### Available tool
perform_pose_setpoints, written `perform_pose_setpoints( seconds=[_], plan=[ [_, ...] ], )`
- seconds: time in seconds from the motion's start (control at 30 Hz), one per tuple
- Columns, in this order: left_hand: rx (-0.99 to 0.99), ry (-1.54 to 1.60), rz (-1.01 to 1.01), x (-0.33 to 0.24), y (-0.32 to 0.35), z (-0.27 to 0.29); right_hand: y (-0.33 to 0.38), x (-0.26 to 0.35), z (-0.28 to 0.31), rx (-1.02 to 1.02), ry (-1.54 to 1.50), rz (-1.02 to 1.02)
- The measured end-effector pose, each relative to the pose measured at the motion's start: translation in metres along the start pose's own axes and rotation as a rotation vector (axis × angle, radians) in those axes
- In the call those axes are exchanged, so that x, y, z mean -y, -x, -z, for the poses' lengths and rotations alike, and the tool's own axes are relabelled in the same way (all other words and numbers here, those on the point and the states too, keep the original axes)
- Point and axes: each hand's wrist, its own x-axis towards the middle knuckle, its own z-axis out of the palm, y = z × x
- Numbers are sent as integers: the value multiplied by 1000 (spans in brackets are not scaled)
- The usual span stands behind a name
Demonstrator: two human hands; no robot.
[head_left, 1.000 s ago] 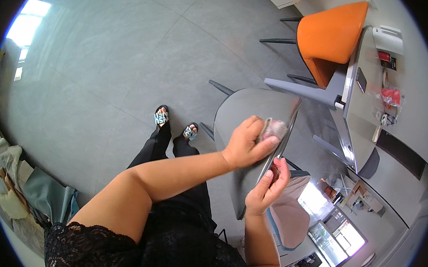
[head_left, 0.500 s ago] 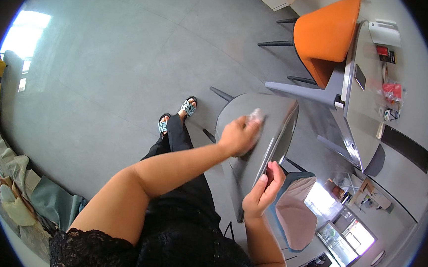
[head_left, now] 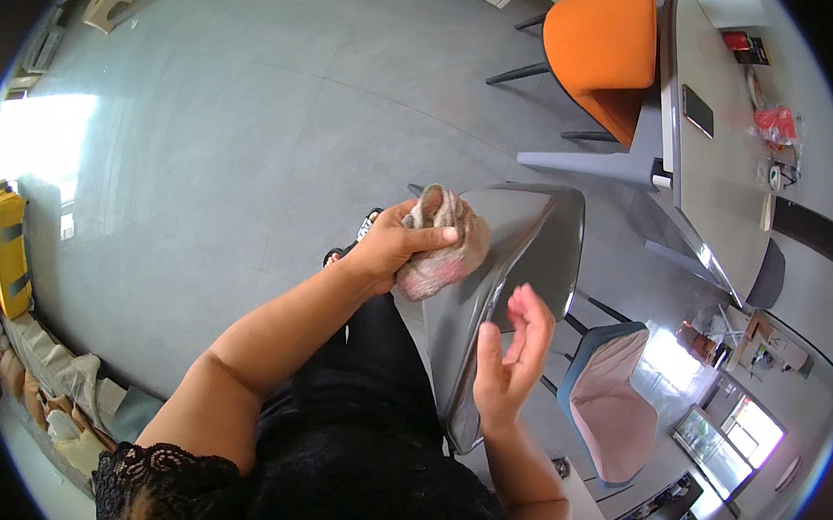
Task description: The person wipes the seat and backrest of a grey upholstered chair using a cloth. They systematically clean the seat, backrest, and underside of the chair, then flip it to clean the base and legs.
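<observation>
Bunched up in my left hand (head_left: 383, 248) is a pale cloth (head_left: 443, 273) with pinkish patches, its folds pinched under the thumb. It is held over the left side of a grey chair (head_left: 511, 214) that has a glossy edge along its back. My right hand (head_left: 514, 359) is open beside that edge, thumb and fingers apart, holding nothing. Whether it still brushes the chair is hard to tell. My forearm and the cloth hide part of the seat.
An orange chair (head_left: 600, 51) stands at the far right against a long table (head_left: 721, 185) with a phone (head_left: 697, 111) on it. Near my right side is a pink and blue chair (head_left: 610, 399). A yellow case (head_left: 7, 246) and covered items line the left.
My left hand has come off the grey chair's surface and moved left with the cloth, which now shows plainly. My right hand has loosened from the chair's edge, and its fingers have spread.
</observation>
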Motion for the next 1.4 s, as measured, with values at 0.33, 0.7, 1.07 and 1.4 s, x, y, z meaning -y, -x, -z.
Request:
perform_pose_setpoints(
  seconds=[0.33,0.7,1.07,1.4],
  plan=[
    [-35,143,-196,-25,1,-17,-100,7,-13,104,-237,-96],
    [308,-150,-157,-50,-27,21,-129,24,-35,407,-896,-443],
    [-22,-113,-164,-30,-74,23,-137,-6,-18,-52,357,-154],
    [-97,-1116,-76,76,-110,47,-73,-14,-48,27,367,-317]
  ],
)
